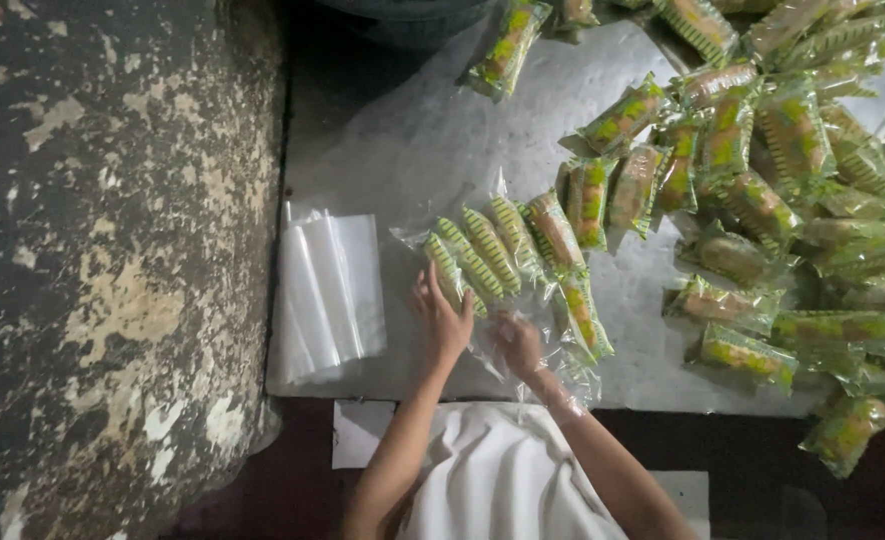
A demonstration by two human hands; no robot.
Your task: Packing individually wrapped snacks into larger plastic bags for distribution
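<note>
left hand [442,318] spread flat, pressing packets [487,250] lined up in clear bag [502,300] on metal table [412,130]. right hand [518,343] inside bag mouth, grip unclear. row best kept tight, bag mouth held wide; loose pile [782,180] at right, spare bags [327,290] at left.

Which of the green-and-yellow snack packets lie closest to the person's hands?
The row already inside the clear bag, just beyond the left hand and right hand; the loose pile lies farther right, unbagged.
</note>
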